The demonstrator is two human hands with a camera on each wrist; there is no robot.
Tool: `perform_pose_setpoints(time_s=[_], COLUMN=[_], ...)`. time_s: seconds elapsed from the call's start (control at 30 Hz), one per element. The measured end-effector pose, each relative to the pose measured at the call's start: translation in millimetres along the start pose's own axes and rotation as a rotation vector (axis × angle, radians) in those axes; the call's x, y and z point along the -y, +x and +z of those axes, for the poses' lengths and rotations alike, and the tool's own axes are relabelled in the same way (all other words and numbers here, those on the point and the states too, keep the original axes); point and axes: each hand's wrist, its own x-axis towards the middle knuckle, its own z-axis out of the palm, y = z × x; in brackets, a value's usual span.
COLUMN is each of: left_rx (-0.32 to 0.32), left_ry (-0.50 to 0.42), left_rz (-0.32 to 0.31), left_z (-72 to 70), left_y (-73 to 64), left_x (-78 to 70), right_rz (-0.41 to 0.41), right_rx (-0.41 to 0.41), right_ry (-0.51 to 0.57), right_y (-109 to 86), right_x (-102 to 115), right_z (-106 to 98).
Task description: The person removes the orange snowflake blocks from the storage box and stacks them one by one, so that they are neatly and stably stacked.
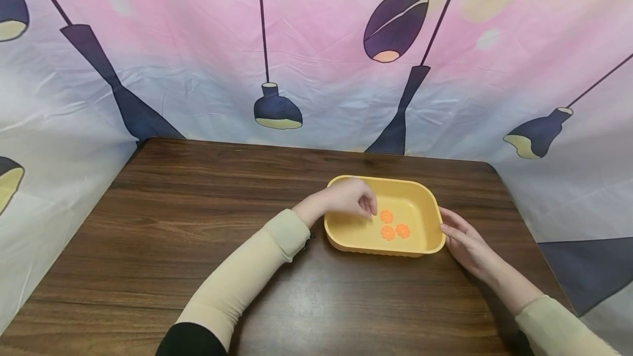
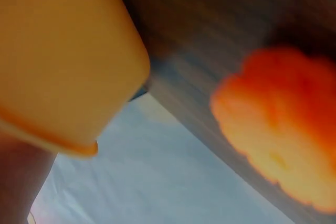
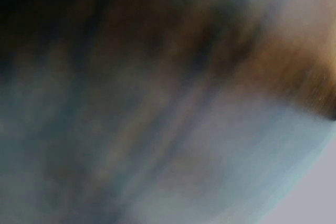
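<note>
A yellow plastic basin point(image 1: 427, 209) with rounded corners stands on the table. Three flat orange scalloped discs point(image 1: 388, 233), like carrot slices, lie on its floor. My left hand point(image 1: 352, 198) reaches in over the basin's left end. Its fingers bend downward near the discs, and whether anything is between the fingertips is hidden. At the opposite end my right hand point(image 1: 467, 243) holds the basin, thumb at the rim and fingers along the outside wall. The left wrist view has the basin's outer wall point(image 2: 68, 51) and a large blurred orange scalloped shape point(image 2: 278, 129).
The dark wooden table point(image 1: 198, 224) extends to the left and in front of the basin. Behind it hangs a printed cloth point(image 1: 326, 70) with lamp shapes, which also covers both sides. Heavy blur fills the right wrist view.
</note>
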Motion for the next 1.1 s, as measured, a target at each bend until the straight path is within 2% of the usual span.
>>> perform_pose_setpoints(time_s=[0.23,0.5,0.8,1.1], left_rx=[0.028,0.026,0.018,0.039], left_ry=[-0.007,-0.027,0.04,0.133], left_rz=[0.029,0.025,0.04,0.055], left_z=[12.0,22.0,32.1,38.3], left_y=[12.1,21.0,26.7,30.8], left_x=[-6.1,-9.5,-9.5,-9.3], right_rz=[0.019,0.013,0.001,0.012], right_rx=[-0.019,-0.02,0.0,-0.006], right_ry=[-0.023,-0.013,0.016,-0.01], right_y=[-0.7,-0.6,0.5,0.4], right_x=[1,0,0,2], right_z=[1,1,1,1])
